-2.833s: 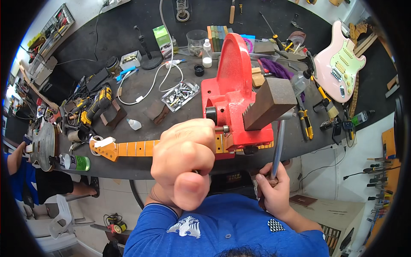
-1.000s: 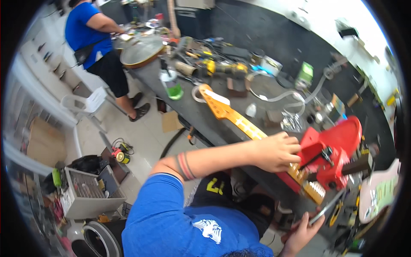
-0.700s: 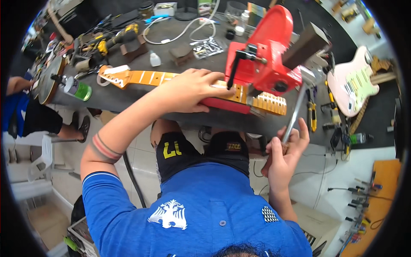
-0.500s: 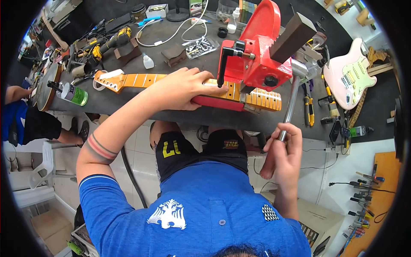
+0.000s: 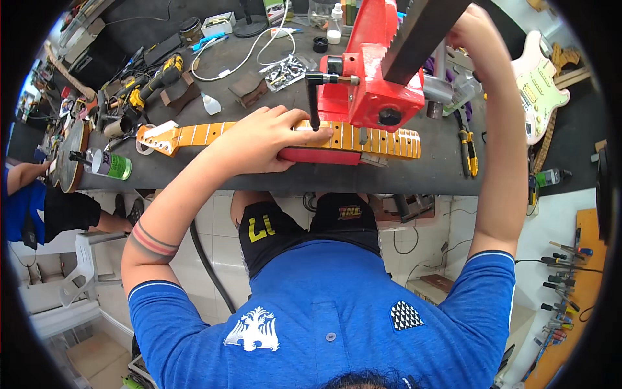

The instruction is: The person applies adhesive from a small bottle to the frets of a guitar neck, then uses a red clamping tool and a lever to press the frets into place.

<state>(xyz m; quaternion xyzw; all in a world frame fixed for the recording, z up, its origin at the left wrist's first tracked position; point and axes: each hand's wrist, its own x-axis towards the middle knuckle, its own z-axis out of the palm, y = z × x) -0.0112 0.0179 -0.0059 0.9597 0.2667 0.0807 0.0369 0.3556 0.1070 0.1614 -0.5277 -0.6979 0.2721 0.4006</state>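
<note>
The guitar neck [image 5: 206, 133] lies lengthwise along the front of the dark workbench [image 5: 414, 184], its fretboard facing up, glossy orange-yellow with bright frets and dark dots, a white strip across the headstock at the left. Its right portion passes beneath the red arbor press [image 5: 387, 97], with a red block [image 5: 321, 156] under it. The left hand [image 5: 272, 137] grips the neck from above, index finger stretched along the fretboard, thumb at the near edge. The right arm reaches up past the press, and the right hand [image 5: 478, 39] is raised beside the toothed rack [image 5: 422, 40]; whether it is closed on anything cannot be told. The rack and a black handle [image 5: 313, 100] hide parts of the press and neck, while the right forearm partly covers a pale pink guitar body [image 5: 543, 91]. Behind the neck sit a dropper bottle [image 5: 211, 104] and a bag of hardware [image 5: 287, 72]; yellow-handled pliers [image 5: 469, 152] lie right.
</note>
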